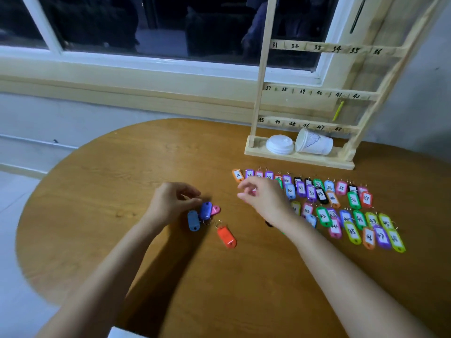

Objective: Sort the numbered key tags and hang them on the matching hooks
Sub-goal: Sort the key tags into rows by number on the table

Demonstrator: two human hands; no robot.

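Rows of coloured numbered key tags (322, 203) lie face up on the right of the round wooden table (122, 240). A small cluster lies apart at the centre: a blue tag (205, 210), a pink tag (215, 210), a grey-blue tag (193, 220) and an orange-red tag (227, 237), their labels not showing. My left hand (172, 203) sits over this cluster, fingertips pinched at the blue tag's upper end. My right hand (266, 198) hovers over the left end of the rows, fingers loosely curled, holding nothing. The wooden hook rack (258, 93) stands behind, rails numbered 31 to 48.
A tipped paper cup (314, 142) and its white lid (280, 143) lie on the rack's base. A yellow-green strip (338, 111) hangs under number 41. A window and sill run behind the table. A white object (122, 333) shows at the near edge.
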